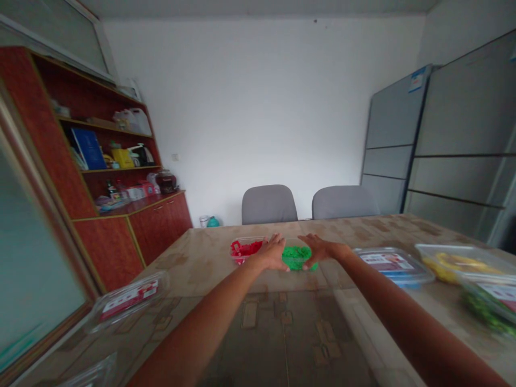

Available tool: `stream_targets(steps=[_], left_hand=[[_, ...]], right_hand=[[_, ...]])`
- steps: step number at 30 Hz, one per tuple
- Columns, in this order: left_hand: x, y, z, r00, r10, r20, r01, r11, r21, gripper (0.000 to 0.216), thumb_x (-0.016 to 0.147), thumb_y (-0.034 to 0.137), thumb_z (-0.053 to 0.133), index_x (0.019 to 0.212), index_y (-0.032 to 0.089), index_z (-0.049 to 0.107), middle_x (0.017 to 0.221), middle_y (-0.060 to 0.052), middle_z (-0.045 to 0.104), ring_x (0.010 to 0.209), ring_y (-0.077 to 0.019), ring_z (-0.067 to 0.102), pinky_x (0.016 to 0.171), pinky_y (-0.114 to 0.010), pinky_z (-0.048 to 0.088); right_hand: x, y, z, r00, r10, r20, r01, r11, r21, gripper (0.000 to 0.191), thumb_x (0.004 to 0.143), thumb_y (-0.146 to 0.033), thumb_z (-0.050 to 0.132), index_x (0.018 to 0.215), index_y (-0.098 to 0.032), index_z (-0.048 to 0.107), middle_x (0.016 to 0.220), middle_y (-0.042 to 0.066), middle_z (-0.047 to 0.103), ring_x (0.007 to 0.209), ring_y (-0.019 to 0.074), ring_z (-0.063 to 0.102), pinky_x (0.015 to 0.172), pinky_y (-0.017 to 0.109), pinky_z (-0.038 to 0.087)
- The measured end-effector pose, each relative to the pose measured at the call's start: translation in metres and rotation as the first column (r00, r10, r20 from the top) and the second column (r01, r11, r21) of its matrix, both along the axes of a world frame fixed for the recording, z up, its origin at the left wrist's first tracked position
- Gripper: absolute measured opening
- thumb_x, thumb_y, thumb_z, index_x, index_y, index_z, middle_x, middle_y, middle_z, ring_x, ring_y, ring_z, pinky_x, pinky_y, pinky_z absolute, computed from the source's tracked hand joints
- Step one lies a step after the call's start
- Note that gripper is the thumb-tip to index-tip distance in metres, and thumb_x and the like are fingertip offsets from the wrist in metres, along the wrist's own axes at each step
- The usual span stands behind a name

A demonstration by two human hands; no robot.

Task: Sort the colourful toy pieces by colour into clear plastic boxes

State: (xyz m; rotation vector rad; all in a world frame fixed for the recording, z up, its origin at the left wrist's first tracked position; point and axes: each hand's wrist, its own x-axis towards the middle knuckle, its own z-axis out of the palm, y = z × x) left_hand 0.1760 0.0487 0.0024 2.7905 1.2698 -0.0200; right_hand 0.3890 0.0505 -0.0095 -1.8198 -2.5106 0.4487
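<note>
A clear plastic container with green pieces (296,257) stands on the table at middle distance, between my two hands. My left hand (273,253) spans its left end, thumb at the near side and fingers towards the far side. At the right end my right hand (317,250) grips it the same way, thumb low in front. Parts of the container's rim are hidden behind the hands. Just left of it stands a clear container with red pieces (245,248), partly covered by my left hand.
On the right lie a lidded container with blue contents (393,263), a yellow-filled container (463,263) and a blurred green-filled one (489,306). A clear labelled lid or box (129,298) lies on the left. Two grey chairs (269,204) (342,201) stand behind the table.
</note>
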Motion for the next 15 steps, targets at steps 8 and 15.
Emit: stream_targets(steps=[8,15], left_hand=[[-0.015,-0.072,-0.004,0.968,-0.21,0.137,0.215,0.976,-0.022,0.108,0.061,0.056,0.074,0.146,0.012,0.023,0.151,-0.019,0.025,0.139,-0.0336,0.02,0.111,-0.046,0.021],[-0.063,-0.193,-0.018,0.965,-0.12,0.233,0.147,0.984,-0.104,0.1,0.063,0.048,0.072,0.145,0.011,0.026,0.15,-0.021,0.025,0.137,-0.0381,0.024,0.108,-0.053,0.028]], right_hand=[[-0.009,-0.114,0.005,0.971,0.172,-0.165,-0.153,0.981,0.118,0.11,0.059,-0.058,0.073,0.146,-0.009,0.025,0.135,0.018,0.043,0.127,0.032,0.036,0.107,0.041,0.03],[-0.043,-0.225,-0.027,0.944,0.216,-0.248,-0.159,0.96,0.232,0.109,0.056,-0.054,0.076,0.145,-0.01,0.031,0.143,0.021,0.036,0.132,0.0407,0.029,0.106,0.052,0.033]])
